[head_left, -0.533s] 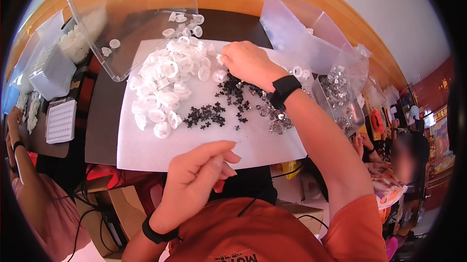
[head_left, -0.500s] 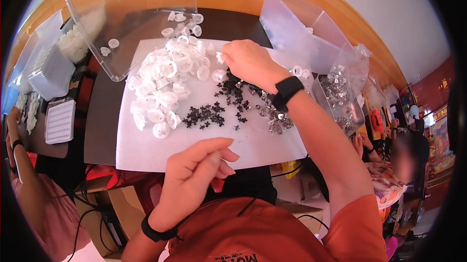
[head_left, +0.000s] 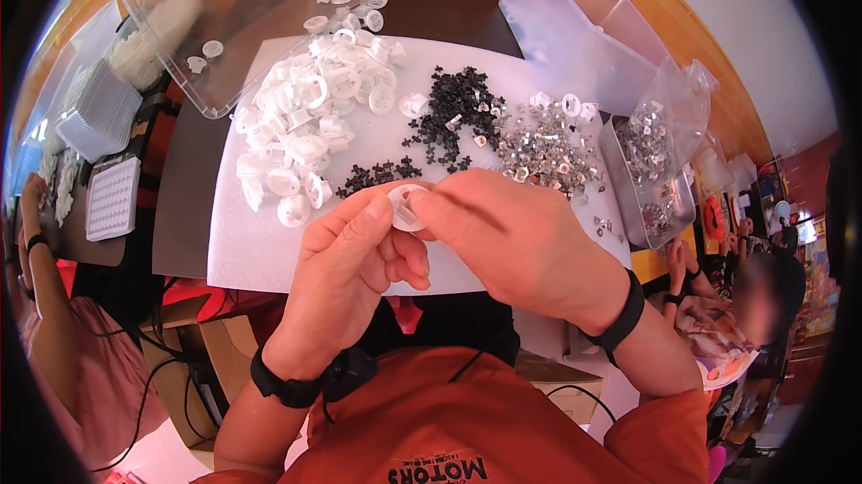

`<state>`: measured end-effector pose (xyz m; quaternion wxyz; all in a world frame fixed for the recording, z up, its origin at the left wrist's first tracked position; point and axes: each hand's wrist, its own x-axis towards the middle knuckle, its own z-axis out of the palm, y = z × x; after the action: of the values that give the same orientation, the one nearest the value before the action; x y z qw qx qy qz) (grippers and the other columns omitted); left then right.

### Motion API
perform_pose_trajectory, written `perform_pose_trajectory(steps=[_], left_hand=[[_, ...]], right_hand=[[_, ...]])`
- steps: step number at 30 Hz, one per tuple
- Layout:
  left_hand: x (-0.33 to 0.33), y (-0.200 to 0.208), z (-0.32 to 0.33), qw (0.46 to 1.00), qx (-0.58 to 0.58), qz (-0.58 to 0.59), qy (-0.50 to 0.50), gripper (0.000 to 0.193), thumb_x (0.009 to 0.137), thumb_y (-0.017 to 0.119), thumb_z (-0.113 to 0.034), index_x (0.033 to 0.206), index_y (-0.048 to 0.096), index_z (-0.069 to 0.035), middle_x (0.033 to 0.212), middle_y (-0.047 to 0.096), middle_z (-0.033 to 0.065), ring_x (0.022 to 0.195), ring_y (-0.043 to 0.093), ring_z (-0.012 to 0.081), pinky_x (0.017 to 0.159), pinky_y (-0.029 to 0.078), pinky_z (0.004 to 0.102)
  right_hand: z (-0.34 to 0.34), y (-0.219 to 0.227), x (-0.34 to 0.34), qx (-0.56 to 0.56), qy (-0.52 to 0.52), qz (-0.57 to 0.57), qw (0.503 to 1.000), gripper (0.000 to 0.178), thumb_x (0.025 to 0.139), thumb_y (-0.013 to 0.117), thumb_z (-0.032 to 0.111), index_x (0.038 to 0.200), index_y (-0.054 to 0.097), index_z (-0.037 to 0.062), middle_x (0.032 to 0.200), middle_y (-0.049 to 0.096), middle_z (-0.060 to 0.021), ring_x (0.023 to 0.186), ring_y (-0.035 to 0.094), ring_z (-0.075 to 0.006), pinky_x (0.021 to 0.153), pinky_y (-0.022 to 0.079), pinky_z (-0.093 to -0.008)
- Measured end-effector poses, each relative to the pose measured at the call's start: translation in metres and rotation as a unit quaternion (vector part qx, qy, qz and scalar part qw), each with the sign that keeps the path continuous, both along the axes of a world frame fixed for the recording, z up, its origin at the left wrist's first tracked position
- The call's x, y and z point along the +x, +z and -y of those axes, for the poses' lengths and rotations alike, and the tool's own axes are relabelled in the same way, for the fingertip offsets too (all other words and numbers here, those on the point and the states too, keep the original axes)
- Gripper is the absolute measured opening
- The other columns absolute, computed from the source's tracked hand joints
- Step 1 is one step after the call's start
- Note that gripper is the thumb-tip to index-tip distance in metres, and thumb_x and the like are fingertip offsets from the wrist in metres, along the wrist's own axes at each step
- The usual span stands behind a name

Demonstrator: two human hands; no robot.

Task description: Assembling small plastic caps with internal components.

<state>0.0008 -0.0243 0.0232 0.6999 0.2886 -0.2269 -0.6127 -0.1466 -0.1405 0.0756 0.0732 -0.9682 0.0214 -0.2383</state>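
A white round plastic part (head_left: 409,207) with a slot in its face is held up in front of me, above the near edge of the white foam sheet (head_left: 247,264). My left hand (head_left: 346,246) pinches its left side between thumb and fingers. Against its right side press the closed fingertips of my right hand (head_left: 516,237); whether they also hold something small is hidden. Beyond the hands lie a heap of similar white plastic parts (head_left: 310,98), a pile of small black cross-shaped pieces (head_left: 458,111) and a scatter of small shiny metal pieces (head_left: 548,147).
A metal tray (head_left: 651,237) with bagged metal pieces stands at right. Translucent bins (head_left: 575,44) and a clear lid (head_left: 184,80) are at the back. A white gridded tray (head_left: 112,201) sits at left near another person's hand (head_left: 34,192). Another person (head_left: 718,322) works at right.
My right hand has come back from the far side of the foam sheet to meet my left. The left hand, earlier loosely curled, now grips the white round plastic part.
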Motion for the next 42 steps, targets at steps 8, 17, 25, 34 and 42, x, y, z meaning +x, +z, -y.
perform_pose_trajectory(steps=[8, 17, 25, 34, 42], left_hand=[[-0.015, 0.003, 0.0, 0.999, 0.01, 0.041, 0.02, 0.037, 0.099, 0.045, -0.021, 0.126, 0.051, 0.003, 0.097, 0.062, 0.0135, 0.072, 0.059, 0.0135, 0.065, 0.05, 0.0262], [-0.026, 0.021, 0.016, 0.984, -0.041, 0.152, 0.086, 0.041, 0.099, 0.046, -0.029, 0.12, 0.055, 0.004, 0.089, 0.062, 0.008, 0.062, 0.054, 0.0109, 0.057, 0.044, 0.023], [-0.009, 0.019, 0.007, 0.988, -0.031, 0.127, 0.081, 0.036, 0.098, 0.041, -0.023, 0.114, 0.055, 0.007, 0.088, 0.064, 0.0153, 0.062, 0.06, 0.0166, 0.056, 0.049, 0.0269], [-0.02, -0.001, -0.006, 0.987, 0.072, 0.145, 0.002, 0.03, 0.095, 0.047, -0.018, 0.111, 0.056, 0.005, 0.091, 0.064, 0.0142, 0.065, 0.059, 0.0127, 0.058, 0.051, 0.025], [-0.024, -0.006, -0.009, 0.984, 0.084, 0.155, -0.001, 0.031, 0.096, 0.047, -0.018, 0.111, 0.057, 0.006, 0.089, 0.064, 0.0126, 0.063, 0.058, 0.0117, 0.057, 0.051, 0.0244]], right_hand=[[0.0, -0.006, -0.027, 0.368, -0.084, 0.039, 0.925, 0.014, 0.089, 0.057, 0.009, 0.097, 0.059, -0.0011, 0.078, 0.058, -0.0105, 0.063, 0.057, -0.0195, 0.054, 0.045, -0.0298], [0.015, 0.02, -0.012, 0.562, -0.088, -0.03, 0.822, 0.021, 0.093, 0.058, 0.021, 0.079, 0.059, 0.005, 0.061, 0.053, 0.004, 0.052, 0.043, -0.0008, 0.046, 0.034, -0.0183], [0.051, 0.016, -0.055, 0.319, -0.181, -0.164, 0.916, 0.014, 0.089, 0.061, 0.016, 0.092, 0.06, 0.0022, 0.072, 0.055, 0.0012, 0.062, 0.049, -0.0051, 0.053, 0.038, -0.0214], [0.025, -0.007, -0.073, 0.136, -0.189, -0.199, 0.952, 0.008, 0.081, 0.059, 0.007, 0.088, 0.056, 0.0036, 0.082, 0.052, -0.0113, 0.071, 0.056, -0.03, 0.061, 0.044, -0.0376], [0.014, -0.033, -0.064, 0.016, -0.259, -0.193, 0.946, 0.004, 0.079, 0.053, 0.006, 0.078, 0.052, 0.0022, 0.08, 0.054, -0.0119, 0.063, 0.061, -0.0295, 0.052, 0.049, -0.0409]])
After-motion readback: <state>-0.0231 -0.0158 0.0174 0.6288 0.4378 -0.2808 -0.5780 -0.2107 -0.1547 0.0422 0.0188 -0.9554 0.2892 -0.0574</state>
